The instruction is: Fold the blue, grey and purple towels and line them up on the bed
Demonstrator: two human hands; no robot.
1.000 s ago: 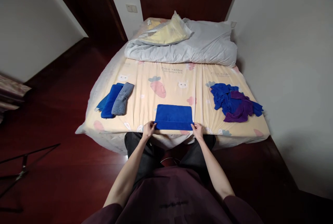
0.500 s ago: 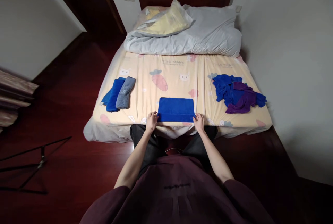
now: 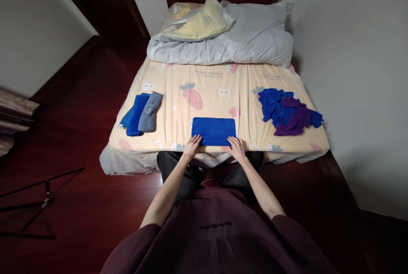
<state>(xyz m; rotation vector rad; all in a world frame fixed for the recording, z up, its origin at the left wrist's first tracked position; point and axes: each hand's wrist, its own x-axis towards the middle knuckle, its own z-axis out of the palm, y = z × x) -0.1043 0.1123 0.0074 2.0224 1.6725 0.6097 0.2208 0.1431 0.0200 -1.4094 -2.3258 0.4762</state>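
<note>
Both left hand (image 3: 191,146) and right hand (image 3: 237,148) rested flat and unclenched on the folded blue cloth (image 3: 214,127) — folded towels (image 3: 139,114) to its left, a crumpled pile (image 3: 284,114) to its right

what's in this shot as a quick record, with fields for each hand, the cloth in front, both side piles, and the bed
left hand: fingers resting on the near left corner of the blue towel
right hand: fingers resting on its near right corner
front cloth: blue towel, lying flat, with a narrow band along its near edge
left hand point: left hand
right hand point: right hand
left pile: folded grey towel beside folded blue towels
right pile: crumpled blue cloth with purple cloth
bed: carrot-and-rabbit print sheet, bunched grey quilt at the far end
</note>
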